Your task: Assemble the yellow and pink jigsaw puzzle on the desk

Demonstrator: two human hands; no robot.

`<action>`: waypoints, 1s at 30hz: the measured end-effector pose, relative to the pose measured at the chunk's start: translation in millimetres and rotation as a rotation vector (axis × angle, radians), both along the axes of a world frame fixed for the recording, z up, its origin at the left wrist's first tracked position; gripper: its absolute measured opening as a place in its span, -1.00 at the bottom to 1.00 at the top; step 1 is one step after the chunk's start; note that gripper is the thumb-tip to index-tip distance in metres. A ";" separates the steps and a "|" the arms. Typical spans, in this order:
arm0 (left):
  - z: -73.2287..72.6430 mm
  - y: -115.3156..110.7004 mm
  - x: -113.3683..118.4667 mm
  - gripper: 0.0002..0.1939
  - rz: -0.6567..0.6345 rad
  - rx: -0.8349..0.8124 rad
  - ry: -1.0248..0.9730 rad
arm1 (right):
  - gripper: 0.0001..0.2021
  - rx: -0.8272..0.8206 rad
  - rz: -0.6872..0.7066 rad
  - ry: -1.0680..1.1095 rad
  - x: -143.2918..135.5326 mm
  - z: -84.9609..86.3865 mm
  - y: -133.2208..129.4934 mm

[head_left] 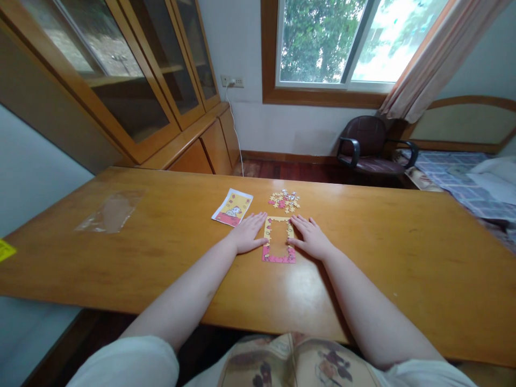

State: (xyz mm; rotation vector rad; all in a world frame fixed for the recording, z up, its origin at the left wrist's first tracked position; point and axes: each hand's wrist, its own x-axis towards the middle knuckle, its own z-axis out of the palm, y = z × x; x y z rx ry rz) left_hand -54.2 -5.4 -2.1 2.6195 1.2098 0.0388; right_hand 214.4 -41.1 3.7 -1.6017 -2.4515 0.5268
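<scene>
A rectangular puzzle frame (279, 259), yellow above and pink below, lies on the wooden table with bare wood showing inside it. My left hand (249, 234) lies flat against its left edge, thumb touching the border. On the opposite side my right hand (312, 236) rests with fingers spread, its thumb on the right border. Neither hand holds anything. Beyond the frame sits a loose pile of puzzle pieces (284, 200), yellow, pink and white. A picture card (234, 207) showing a white animal on yellow and pink lies just past my left hand.
A clear plastic bag (113, 210) lies at the left of the wooden table (161, 258). Something yellow (6, 250) shows at the far left edge. Beyond the table stand a glass-door cabinet (189, 131), an armchair (366, 142) and a bed (451, 172).
</scene>
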 end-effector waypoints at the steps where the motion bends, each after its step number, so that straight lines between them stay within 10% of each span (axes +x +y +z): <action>1: 0.1 -0.1 0.0 -0.11 -0.002 0.000 -0.005 | -0.22 0.000 0.000 -0.002 -0.1 0.1 0.0; 30: -1.2 -14.6 52.3 -0.24 0.001 0.019 0.132 | -0.23 0.017 0.033 -0.077 32.0 -6.9 -6.6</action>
